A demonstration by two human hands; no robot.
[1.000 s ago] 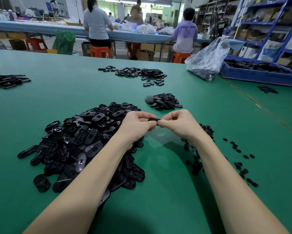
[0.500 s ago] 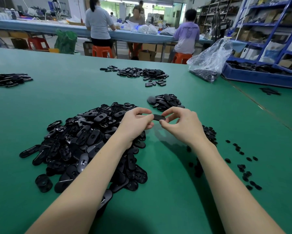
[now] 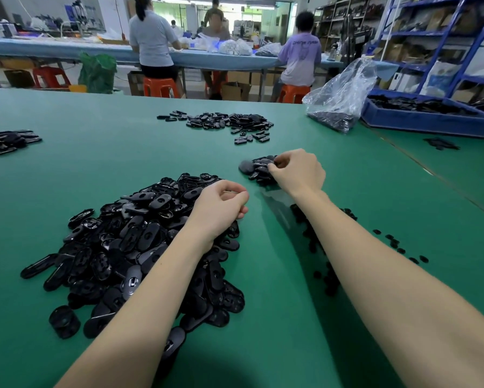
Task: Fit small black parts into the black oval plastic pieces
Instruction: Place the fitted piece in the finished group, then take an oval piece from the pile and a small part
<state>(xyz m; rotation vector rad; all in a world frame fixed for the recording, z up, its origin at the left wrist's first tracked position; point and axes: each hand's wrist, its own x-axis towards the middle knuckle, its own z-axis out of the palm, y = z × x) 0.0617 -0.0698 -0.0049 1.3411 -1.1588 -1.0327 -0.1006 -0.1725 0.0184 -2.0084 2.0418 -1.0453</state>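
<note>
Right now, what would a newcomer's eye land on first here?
The big heap of black oval pieces spread over the green table at near left, with the left hand loosely curled above its far edge. Next, the right hand reaching onto a smaller pile further back, fingers curled at its top. At far right, a clear plastic bag slumps beside a blue tray.

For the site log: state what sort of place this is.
Most likely a small factory's hand-assembly floor. A green worktable holds a heap of black oval pieces, other workers sit on stools at a long bench, and blue shelving holds boxes.
</note>
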